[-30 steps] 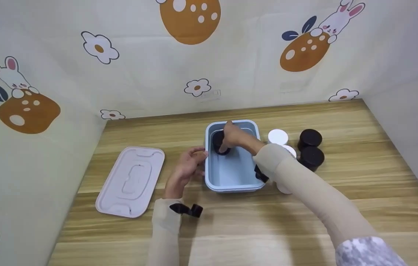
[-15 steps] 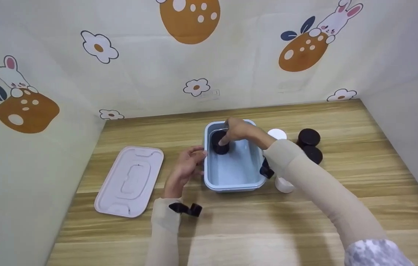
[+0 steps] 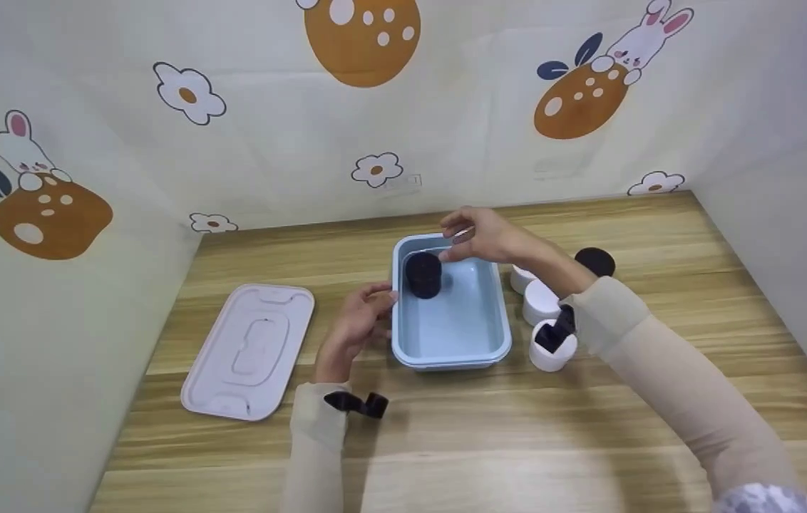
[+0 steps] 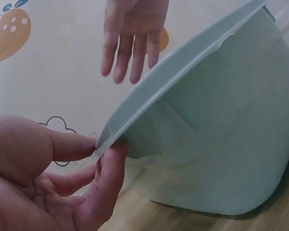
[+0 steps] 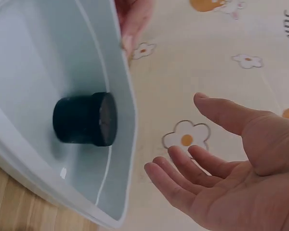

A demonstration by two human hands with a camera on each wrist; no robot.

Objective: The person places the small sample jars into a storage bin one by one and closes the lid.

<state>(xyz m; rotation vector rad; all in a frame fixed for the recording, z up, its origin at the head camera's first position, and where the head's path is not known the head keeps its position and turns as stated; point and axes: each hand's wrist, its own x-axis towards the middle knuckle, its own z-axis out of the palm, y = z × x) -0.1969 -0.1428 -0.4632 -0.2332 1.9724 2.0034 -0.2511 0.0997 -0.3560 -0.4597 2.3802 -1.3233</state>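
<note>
A light blue plastic box (image 3: 453, 320) stands on the wooden table. Inside its far left corner a black lidded jar (image 3: 423, 275) stands upright; the right wrist view shows the same jar (image 5: 84, 119) against the box wall. My left hand (image 3: 357, 320) pinches the box's left rim between thumb and fingers, plain in the left wrist view, where the hand (image 4: 62, 178) is close up. Above the box's far right part hovers my right hand (image 3: 485, 235), fingers spread, holding nothing. In the right wrist view this hand (image 5: 226, 168) is apart from the jar.
Right of the box stand several white jars (image 3: 541, 303) in a column. Behind my right forearm a black jar (image 3: 594, 262) shows partly. A pale lid (image 3: 250, 353) lies flat at the left. A patterned cloth wall (image 3: 268, 142) borders the table's back.
My right hand has let go of the black jar and risen up and to the right, out of the box. The left hand keeps its place on the rim.
</note>
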